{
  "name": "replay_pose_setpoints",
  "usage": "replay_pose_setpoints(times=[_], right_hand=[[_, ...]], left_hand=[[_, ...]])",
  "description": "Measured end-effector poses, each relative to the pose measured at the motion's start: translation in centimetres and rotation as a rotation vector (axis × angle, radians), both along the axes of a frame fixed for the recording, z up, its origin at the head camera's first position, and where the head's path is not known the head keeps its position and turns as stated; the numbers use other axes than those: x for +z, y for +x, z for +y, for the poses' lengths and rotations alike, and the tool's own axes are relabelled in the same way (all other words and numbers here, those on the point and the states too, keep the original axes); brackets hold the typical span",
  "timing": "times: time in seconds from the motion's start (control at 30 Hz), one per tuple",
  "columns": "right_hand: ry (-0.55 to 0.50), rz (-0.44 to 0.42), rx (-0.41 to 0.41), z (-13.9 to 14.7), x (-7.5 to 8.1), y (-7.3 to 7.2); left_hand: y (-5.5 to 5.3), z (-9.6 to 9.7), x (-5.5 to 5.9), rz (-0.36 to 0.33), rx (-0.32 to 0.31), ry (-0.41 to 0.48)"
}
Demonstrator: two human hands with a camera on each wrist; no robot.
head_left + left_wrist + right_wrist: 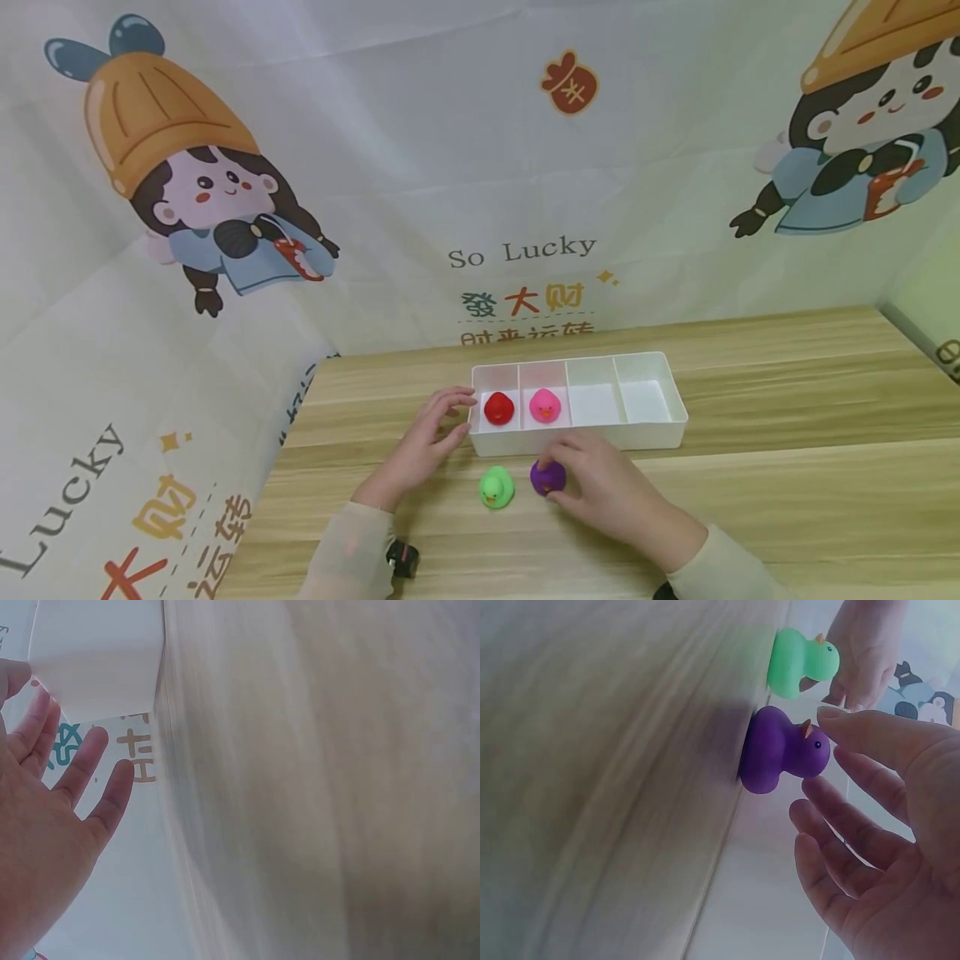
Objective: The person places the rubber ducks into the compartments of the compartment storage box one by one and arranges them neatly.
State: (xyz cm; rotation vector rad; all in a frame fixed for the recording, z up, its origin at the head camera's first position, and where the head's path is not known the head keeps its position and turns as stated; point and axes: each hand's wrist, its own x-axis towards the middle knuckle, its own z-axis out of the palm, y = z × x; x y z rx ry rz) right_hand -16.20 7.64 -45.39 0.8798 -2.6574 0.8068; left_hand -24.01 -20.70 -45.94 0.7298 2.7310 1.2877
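In the head view a white box [577,437] with several compartments holds a red duck [498,409] in its leftmost one and a pink duck [545,406] beside it. My left hand [420,446] is at the box's left end, fingertips near or touching the wall, fingers loosely spread. A green duck [496,487] sits on the table in front of the box. To its right, a purple duck [769,750] stands on the tabletop. The thumb and fingers of my right hand [907,817] surround its head loosely; I cannot tell whether they touch.
The wood-grain table [795,483] reaches back to a printed cloth [420,167] hanging behind it. The box's two right compartments show only their white floors. A small black device [403,558] is at my left wrist.
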Motion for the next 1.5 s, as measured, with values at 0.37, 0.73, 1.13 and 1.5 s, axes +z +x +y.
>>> replay_pose_setpoints(times=[0.37, 0.73, 1.13, 1.5], right_hand=[[0.018, -0.024, 0.009, -0.12, -0.03, -0.03], [0.029, -0.028, 0.009, -0.49, -0.3, -0.56], [0.007, -0.034, 0.009, -0.17, -0.36, -0.84], [-0.017, -0.021, 0.006, 0.26, 0.03, -0.61]], left_hand=[[0.03, 0.03, 0.13, -0.029, 0.002, 0.009], [0.15, -0.07, -0.05, -0.017, 0.002, 0.013], [0.02, -0.04, -0.23, -0.006, -0.004, 0.014], [0.01, 0.14, -0.18, 0.009, -0.002, 0.025]])
